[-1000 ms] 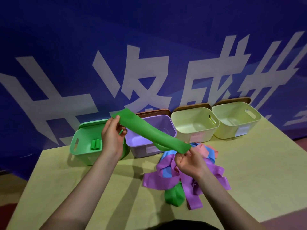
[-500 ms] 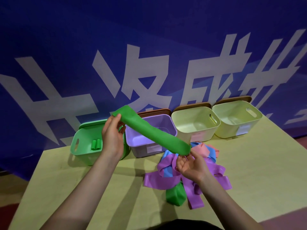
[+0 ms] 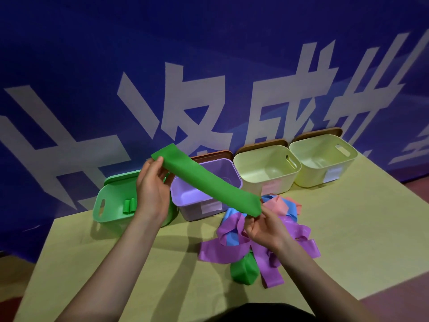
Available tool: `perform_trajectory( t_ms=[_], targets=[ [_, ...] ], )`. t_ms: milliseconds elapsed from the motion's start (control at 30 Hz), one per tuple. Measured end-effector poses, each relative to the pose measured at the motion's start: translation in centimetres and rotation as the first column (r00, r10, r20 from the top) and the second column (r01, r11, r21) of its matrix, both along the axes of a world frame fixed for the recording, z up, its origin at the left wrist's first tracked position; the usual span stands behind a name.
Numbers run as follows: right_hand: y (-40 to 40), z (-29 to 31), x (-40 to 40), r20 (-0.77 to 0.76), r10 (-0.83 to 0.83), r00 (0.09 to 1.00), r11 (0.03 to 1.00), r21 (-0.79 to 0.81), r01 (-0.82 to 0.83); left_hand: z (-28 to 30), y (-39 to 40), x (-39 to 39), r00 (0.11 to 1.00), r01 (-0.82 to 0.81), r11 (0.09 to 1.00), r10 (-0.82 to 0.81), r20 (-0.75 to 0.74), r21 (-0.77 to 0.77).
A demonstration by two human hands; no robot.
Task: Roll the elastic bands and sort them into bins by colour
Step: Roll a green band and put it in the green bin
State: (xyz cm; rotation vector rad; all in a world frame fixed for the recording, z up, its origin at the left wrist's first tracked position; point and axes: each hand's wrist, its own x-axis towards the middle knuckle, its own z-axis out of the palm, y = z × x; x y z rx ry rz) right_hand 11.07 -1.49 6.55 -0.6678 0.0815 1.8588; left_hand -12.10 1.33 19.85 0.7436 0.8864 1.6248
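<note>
Both hands held a green elastic band [image 3: 206, 182] stretched flat in the air above the table [image 3: 359, 240]: the left hand [image 3: 152, 189] pinched its far end in front of the green bin [image 3: 111, 205], the right hand [image 3: 264, 226] pinched its near end over the heap of loose bands [image 3: 234, 249]. Two green rolls [image 3: 129, 206] lay in the green bin, beside the purple bin [image 3: 204, 201] and two pale yellow-green bins [image 3: 267, 168].

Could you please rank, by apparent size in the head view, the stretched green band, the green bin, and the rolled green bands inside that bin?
1. Flat green elastic band stretched between left hand and right hand; it is nearer the camera, so this lead is unsure.
2. Green plastic bin.
3. Small rolled green bands.
</note>
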Motion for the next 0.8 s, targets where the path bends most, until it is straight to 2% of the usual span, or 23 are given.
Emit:
perform_trajectory(
  t_ms=[133, 333, 433, 600, 733, 800],
  targets=[
    [-0.7, 0.9, 0.3, 0.281, 0.005, 0.960, 0.998, 0.051, -0.020, -0.2, 0.3, -0.8, 1.000, -0.006, 1.000, 0.006, 0.002, 0.006],
    [-1.5, 1.7, 1.2, 0.408, -0.048, 0.912, 0.987, 0.160, -0.020, -1.1, 0.2, -1.6, 1.000, 0.005, 0.999, -0.005, 0.021, -0.036],
    [-1.5, 2.2, 1.1, 0.367, -0.037, 0.929, 0.991, 0.132, -0.013, -1.1, 0.0, -1.3, 0.998, -0.004, 0.999, 0.007, 0.061, -0.054],
    [-1.0, 2.3, 0.6, 0.185, -0.041, 0.982, 0.998, 0.049, 0.033, -0.9, 0.1, -0.8, 0.992, 0.002, 0.998, 0.005, 0.125, -0.057],
    [-0.8, 2.6, 0.1, 0.136, -0.034, 0.990, 0.997, 0.070, 0.024, -0.4, 0.3, -0.5, 0.983, -0.004, 0.999, 0.012, 0.185, -0.043],
    [-0.6, 2.1, 0.2, 0.055, -0.048, 0.997, 0.994, 0.105, 0.042, -0.2, 0.4, -0.6, 0.981, -0.001, 0.999, 0.008, 0.195, -0.033]
  ],
)
